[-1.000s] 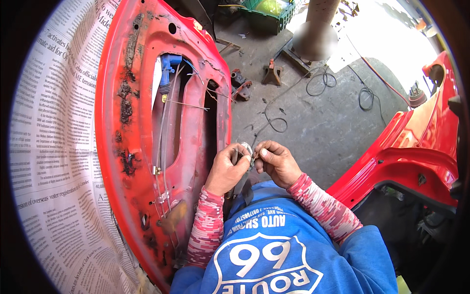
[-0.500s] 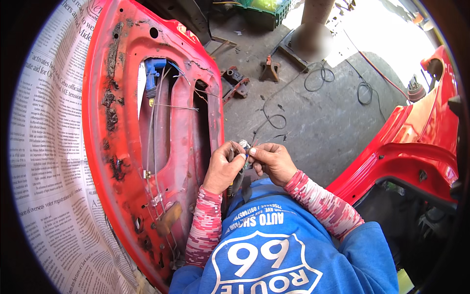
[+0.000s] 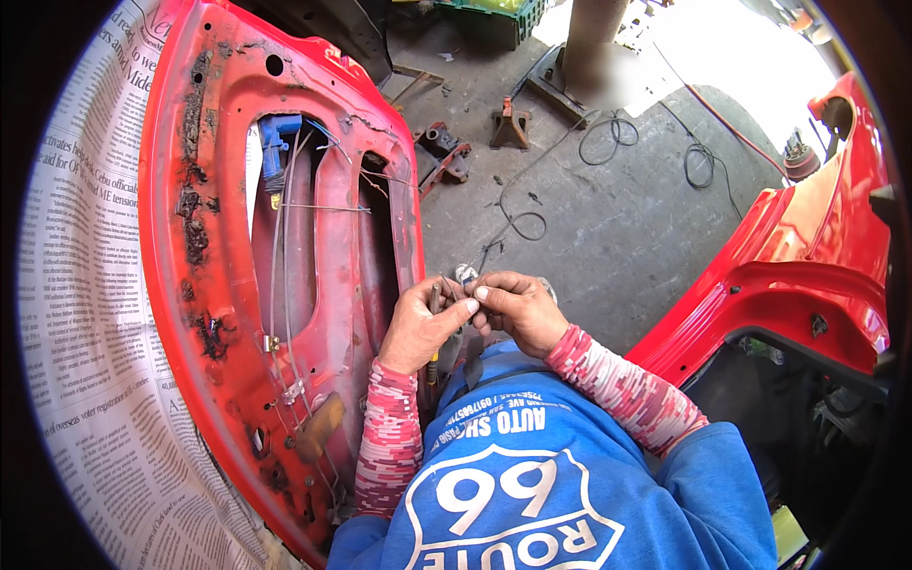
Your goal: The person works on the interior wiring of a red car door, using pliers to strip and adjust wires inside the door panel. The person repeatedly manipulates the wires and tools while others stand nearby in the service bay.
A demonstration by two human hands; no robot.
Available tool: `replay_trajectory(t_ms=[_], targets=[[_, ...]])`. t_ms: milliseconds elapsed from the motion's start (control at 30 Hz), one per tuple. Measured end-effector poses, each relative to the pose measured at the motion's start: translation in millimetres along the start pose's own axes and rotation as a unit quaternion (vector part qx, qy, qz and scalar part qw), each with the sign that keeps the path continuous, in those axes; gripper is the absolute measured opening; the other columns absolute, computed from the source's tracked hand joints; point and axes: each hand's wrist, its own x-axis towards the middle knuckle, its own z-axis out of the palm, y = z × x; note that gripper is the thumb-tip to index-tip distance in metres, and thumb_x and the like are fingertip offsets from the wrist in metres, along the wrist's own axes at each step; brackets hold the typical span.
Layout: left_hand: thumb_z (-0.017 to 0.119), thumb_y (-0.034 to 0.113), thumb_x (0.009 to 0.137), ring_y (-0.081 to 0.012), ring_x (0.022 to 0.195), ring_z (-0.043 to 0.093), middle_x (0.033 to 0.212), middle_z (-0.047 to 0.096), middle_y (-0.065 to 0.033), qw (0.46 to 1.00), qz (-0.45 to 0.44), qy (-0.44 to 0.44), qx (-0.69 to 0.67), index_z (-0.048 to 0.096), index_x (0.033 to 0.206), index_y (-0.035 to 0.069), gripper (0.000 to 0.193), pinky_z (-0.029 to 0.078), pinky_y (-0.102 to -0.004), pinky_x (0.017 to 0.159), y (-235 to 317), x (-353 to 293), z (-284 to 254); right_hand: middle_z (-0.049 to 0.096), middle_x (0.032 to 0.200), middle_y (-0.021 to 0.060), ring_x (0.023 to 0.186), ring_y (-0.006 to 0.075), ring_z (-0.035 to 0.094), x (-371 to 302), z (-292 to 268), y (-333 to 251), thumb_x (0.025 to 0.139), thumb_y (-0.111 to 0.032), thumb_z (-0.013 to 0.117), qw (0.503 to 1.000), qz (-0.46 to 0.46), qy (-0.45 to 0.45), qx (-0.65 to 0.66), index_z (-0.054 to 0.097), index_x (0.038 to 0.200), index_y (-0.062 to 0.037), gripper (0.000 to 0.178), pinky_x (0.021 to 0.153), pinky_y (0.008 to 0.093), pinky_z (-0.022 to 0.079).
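Observation:
In front of my chest both hands are closed and almost touching at the fingertips. My left hand (image 3: 418, 325) pinches a small silvery-white piece (image 3: 465, 273) with thin dark strands at it. Against the same piece, my right hand (image 3: 522, 312) presses thumb and forefinger together. A slim tool with a yellow part (image 3: 432, 369) also sits in the left hand, its dark end rising between the fingers. The fingers hide most of the small piece, so its kind is unclear. Close by on the left lies a red car door panel (image 3: 328, 237).
Newspaper (image 3: 85, 313) covers the area left of the door. Blue-taped wiring (image 3: 275, 152) shows in the door's opening. On the floor are a jack stand (image 3: 510, 125), a rusty metal part (image 3: 442, 157) and loose cables (image 3: 608, 142). Another red body panel (image 3: 750, 266) stands at right.
The view has shifted slightly, so the door and floor things sit further left. My right fingers have closed in further over the left fingertips at the small piece.

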Motion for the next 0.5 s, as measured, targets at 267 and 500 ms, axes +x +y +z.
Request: replay_trajectory(t_ms=[267,500], targets=[[0.070,0.014,0.086,-0.0026,0.063,0.044,0.069,0.055,0.0037,0.999,0.013,0.016,0.025,0.061,0.078,0.002,0.017,0.037,-0.0206,0.055,-5.3,2.2,3.0,0.064,0.081,0.0065,0.063,0.0137,0.059,-2.1,-6.1,4.9,0.092,-0.010,0.060,0.999,-0.024,-0.012,0.031,0.066,0.102,-0.0019,0.014,0.055,0.0278,0.050],[0.068,0.021,0.086,-0.0029,0.054,0.044,0.064,0.053,0.0051,0.994,-0.051,0.010,-0.094,0.064,0.081,0.006,0.016,0.031,-0.0189,0.049,-5.3,2.1,-6.5,0.065,0.081,0.0068,0.063,0.0140,0.062,-0.7,-3.1,4.6,0.091,-0.011,0.061,0.999,-0.001,0.014,0.041,0.066,0.099,-0.0015,0.013,0.056,0.0279,0.051]])
